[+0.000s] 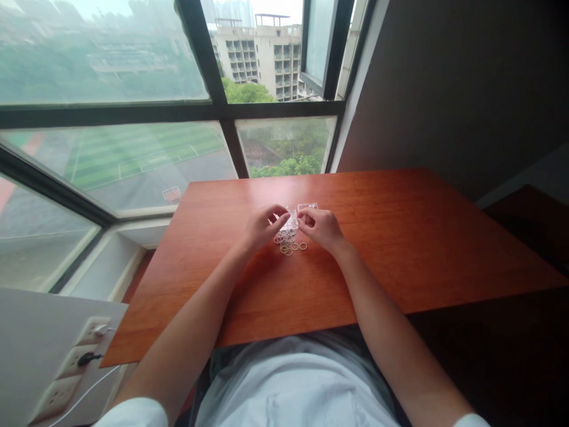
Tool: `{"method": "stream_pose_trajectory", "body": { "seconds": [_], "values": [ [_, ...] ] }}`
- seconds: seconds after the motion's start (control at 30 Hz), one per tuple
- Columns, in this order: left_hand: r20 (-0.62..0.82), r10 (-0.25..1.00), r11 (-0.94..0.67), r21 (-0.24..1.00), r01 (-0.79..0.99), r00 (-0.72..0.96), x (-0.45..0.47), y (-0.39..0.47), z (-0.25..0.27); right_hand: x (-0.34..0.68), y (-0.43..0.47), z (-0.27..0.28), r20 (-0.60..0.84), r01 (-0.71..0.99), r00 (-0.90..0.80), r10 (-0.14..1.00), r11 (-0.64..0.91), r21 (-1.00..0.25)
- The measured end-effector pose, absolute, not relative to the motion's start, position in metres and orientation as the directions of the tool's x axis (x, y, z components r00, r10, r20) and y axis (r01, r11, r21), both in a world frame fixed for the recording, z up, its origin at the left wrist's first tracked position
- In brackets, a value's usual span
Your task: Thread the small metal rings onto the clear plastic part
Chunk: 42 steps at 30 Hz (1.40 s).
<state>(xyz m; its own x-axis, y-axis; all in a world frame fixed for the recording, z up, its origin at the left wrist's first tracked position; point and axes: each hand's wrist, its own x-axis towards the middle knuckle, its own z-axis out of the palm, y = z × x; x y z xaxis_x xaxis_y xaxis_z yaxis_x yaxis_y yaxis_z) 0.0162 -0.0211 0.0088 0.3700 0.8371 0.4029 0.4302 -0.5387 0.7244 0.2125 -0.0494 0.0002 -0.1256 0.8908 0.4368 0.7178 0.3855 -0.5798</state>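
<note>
My left hand (pixel 265 226) is at the left side of a small clear plastic box (pixel 291 222), its thumb and curved forefinger apart with nothing seen between them. On the box's right side, my right hand (pixel 323 228) has thumb and fingertips pinched together. Whatever is in that pinch is too small to make out. Several thin pale rings (pixel 284 241) lie in a loose heap on the table just in front of the box. One ring (pixel 303 245) rests at the heap's right edge. Behind the right fingertips shows a clear flat piece with dark marks (pixel 308 206), perhaps the box's lid.
The reddish-brown wooden table (pixel 400 237) stands against large dark-framed windows (pixel 222 111). A grey wall (pixel 444 89) rises at the right. Low on the left, wall sockets (pixel 71 362) hold plugs, and a white cable (pixel 91 388) runs near the table's corner.
</note>
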Motion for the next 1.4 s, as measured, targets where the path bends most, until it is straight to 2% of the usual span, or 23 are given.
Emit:
{"method": "stream_pose_trajectory", "body": {
  "seconds": [0.17,0.53,0.8,1.03,1.4],
  "values": [
    [0.398,0.799,-0.579,0.714,0.394,0.451,0.025,-0.028,0.009,0.21,-0.052,0.003,0.448,0.724,-0.125,0.885,0.39,-0.569],
    [0.395,0.796,-0.575,0.73,0.37,0.458,0.028,-0.027,0.006,0.206,-0.053,0.002,0.463,0.738,-0.125,0.877,0.394,-0.547],
    [0.4,0.838,-0.54,0.703,0.463,0.371,0.02,-0.021,0.006,0.208,-0.052,0.002,0.448,0.755,-0.127,0.885,0.38,-0.535],
    [0.428,0.897,-0.409,0.716,0.566,0.106,-0.007,-0.006,0.009,0.208,-0.051,-0.002,0.391,0.778,-0.169,0.905,0.366,-0.511],
    [0.406,0.903,-0.409,0.71,0.573,0.142,0.002,0.005,-0.007,0.209,-0.051,-0.002,0.346,0.792,-0.206,0.915,0.363,-0.49]
  ]
}}
